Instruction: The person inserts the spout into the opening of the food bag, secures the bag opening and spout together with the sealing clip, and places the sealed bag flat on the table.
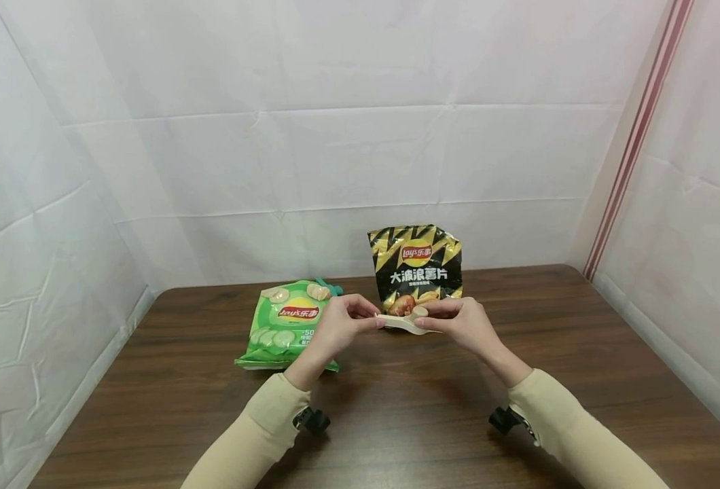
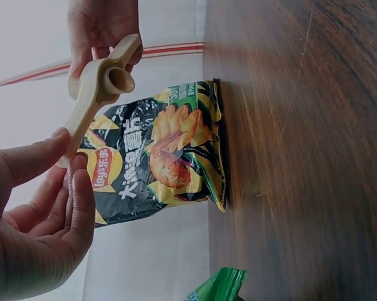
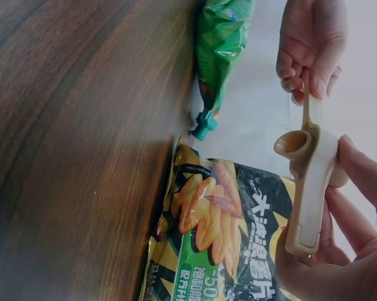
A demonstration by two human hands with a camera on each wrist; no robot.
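Note:
A beige sealing clip with a round pouring spout is held up between both hands, in front of a black-and-yellow potato chip bag. My left hand pinches one end of the clip between thumb and fingertips. At the other end, beside the spout, the right hand grips it with thumb and fingers. In the right wrist view the clip looks folded together, its spout facing the table side. The chip bag stands upright, and neither hand visibly touches it.
Left of the hands, a green chip bag leans back on the brown wooden table. A green spout is fitted at its top corner. White sheeting hangs behind and at both sides.

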